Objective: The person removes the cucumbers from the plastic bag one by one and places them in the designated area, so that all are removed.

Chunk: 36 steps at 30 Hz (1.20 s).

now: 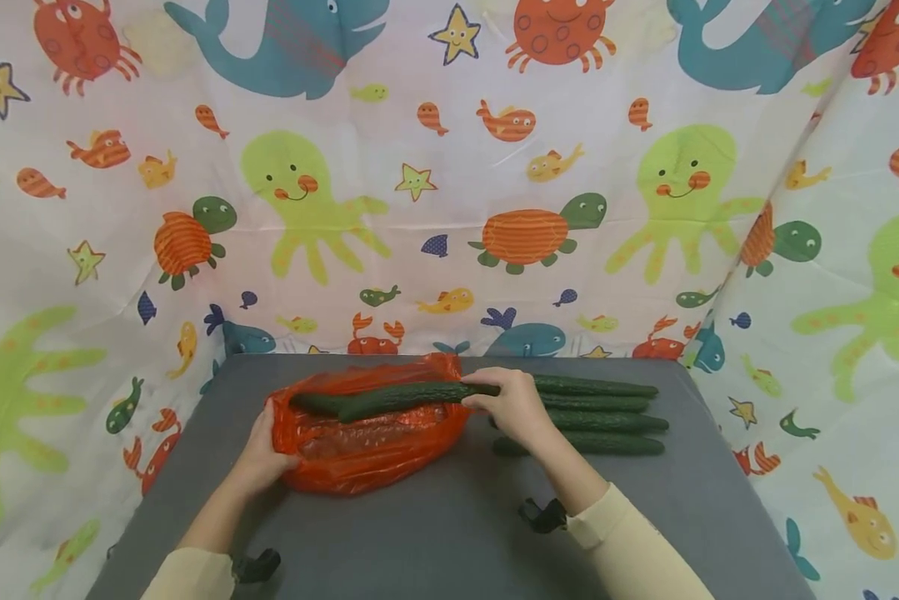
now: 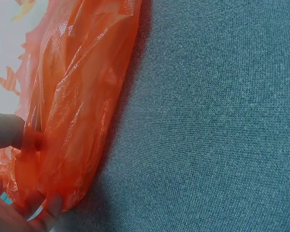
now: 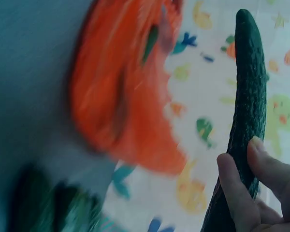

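Note:
An orange-red plastic bag (image 1: pixel 374 462) lies on its side on the grey table, its mouth spread wide. At its left end my left hand (image 1: pixel 263 450) grips the film; the left wrist view shows thumb and fingers pinching the bag (image 2: pixel 82 96). My right hand (image 1: pixel 515 404) holds a long dark green cucumber (image 1: pixel 412 398) by one end, and its other end reaches over the bag's opening. In the right wrist view the cucumber (image 3: pixel 250 87) sits between thumb and fingers. Another cucumber (image 1: pixel 316 403) lies in the bag, partly hidden.
Several cucumbers (image 1: pixel 606 421) lie side by side on the table (image 1: pixel 419 542), right of the bag. A curtain (image 1: pixel 449 225) printed with sea animals hangs behind and along both sides. Black straps with small devices (image 1: pixel 542 515) sit at the wrists.

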### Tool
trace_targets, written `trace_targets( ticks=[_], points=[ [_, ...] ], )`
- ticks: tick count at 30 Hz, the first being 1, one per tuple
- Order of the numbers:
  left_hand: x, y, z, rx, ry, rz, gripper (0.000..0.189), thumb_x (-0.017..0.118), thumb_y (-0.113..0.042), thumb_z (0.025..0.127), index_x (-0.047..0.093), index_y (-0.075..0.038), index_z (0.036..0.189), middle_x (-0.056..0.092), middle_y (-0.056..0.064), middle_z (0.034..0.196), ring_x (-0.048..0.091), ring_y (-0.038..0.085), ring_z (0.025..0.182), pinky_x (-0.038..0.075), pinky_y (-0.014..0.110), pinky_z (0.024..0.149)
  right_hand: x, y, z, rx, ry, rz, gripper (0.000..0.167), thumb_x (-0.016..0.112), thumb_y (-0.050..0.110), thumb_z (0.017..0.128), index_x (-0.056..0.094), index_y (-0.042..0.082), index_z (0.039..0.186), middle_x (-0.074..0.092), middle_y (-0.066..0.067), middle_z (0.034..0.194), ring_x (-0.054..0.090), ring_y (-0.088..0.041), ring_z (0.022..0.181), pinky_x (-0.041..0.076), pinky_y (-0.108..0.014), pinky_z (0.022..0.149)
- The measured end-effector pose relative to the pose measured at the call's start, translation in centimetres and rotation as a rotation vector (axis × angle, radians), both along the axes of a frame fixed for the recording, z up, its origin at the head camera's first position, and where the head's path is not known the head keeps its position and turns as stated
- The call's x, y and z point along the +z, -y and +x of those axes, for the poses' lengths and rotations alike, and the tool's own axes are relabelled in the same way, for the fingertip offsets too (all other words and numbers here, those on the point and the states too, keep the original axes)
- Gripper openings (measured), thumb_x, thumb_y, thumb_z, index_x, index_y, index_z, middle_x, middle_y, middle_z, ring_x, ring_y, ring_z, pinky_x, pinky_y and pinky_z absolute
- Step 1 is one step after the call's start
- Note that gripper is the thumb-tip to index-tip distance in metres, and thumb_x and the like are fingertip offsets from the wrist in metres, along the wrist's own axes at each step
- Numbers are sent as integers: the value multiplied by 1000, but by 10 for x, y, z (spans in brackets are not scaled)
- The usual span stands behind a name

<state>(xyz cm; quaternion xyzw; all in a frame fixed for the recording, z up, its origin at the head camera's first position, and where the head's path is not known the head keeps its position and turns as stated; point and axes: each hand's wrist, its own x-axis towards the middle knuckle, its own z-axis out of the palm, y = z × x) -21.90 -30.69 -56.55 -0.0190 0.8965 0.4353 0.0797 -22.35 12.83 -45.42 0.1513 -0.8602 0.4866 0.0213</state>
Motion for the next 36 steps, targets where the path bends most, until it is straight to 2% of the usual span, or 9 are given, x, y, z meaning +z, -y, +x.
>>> trace_targets(
  ticks=[3,11,17,23,31,34,36],
  points=[
    [0,0,-2,-6,-6,-9,129,78,-3,73,-19,-8,159,-5,31,165,8,55,148,17,70,116,-7,-31,4,-7,69,-45,34,78,12,85,76,12,119,69,-12,128,77,-24,81,62,-35,69],
    [1,-2,0,-30,18,-9,128,78,-2,74,-18,-6,158,-5,30,165,8,54,148,17,68,117,-43,-113,22,-100,212,-8,38,78,15,85,74,13,123,62,-18,137,77,-24,84,62,-39,76],
    [-4,0,2,-65,43,-34,132,82,-7,68,-13,-5,160,-3,28,166,8,53,149,20,67,117,-65,-158,35,-141,231,77,40,80,23,84,74,14,123,63,-19,136,77,-19,82,62,-40,74],
    [-4,2,1,-49,36,-26,139,86,-8,61,-10,-11,162,3,25,167,17,51,147,28,66,113,-82,-182,44,-164,263,133,40,81,23,82,75,13,121,64,-22,133,76,-18,78,62,-35,70],
    [-3,2,-1,-51,28,-54,141,86,-9,59,-10,-11,162,3,24,167,19,50,147,28,66,113,-103,-190,45,-209,331,148,38,82,16,81,75,10,118,64,-24,132,76,-20,76,61,-32,66],
    [-2,2,-2,-55,25,-64,138,85,-6,62,-12,-8,161,2,26,166,18,52,146,28,66,113,-109,-190,43,-207,281,191,36,82,15,81,76,11,116,65,-22,130,76,-20,78,61,-32,65],
    [-1,2,-2,-59,20,-70,136,83,-5,65,-13,-5,160,0,28,166,16,53,146,27,66,114,-113,-191,42,-210,200,282,33,84,16,79,78,15,112,70,-17,124,76,-21,86,61,-35,70]
  ],
)
